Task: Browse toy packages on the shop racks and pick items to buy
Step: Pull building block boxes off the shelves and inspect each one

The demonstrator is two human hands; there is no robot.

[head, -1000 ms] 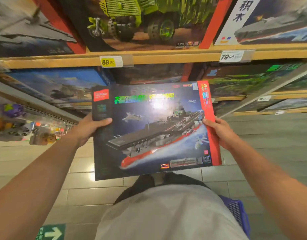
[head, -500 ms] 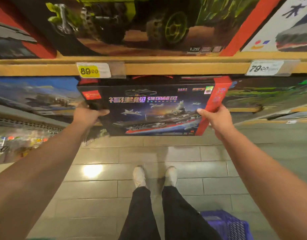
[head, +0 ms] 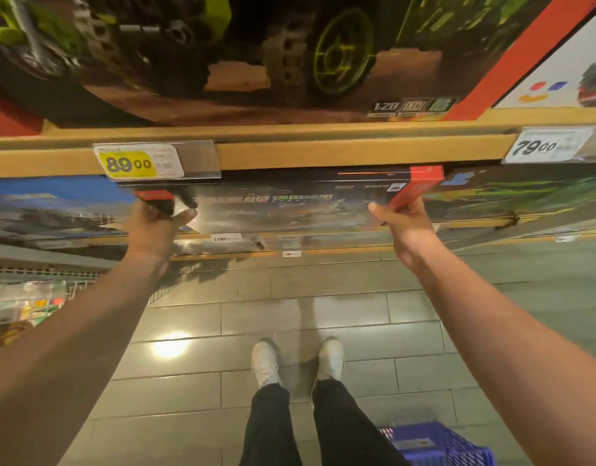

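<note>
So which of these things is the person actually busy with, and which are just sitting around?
In use:
- ship box, at the shelf under the 89.00 tag
- left hand, gripping its left end
- right hand, gripping its red right end

Just around:
- green truck box on the shelf above
- 89.00 price tag
- 79.00 price tag
- blue basket on the floor

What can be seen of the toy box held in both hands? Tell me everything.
The toy box is a flat, wide cardboard package, dark with a blurred picture and coloured lettering, a red band along its right end and a small red label at its upper left. It lies tilted nearly flat, just under the wooden shelf edge. The left hand grips its left end, thumb on the face; the right hand grips the red end.
</note>
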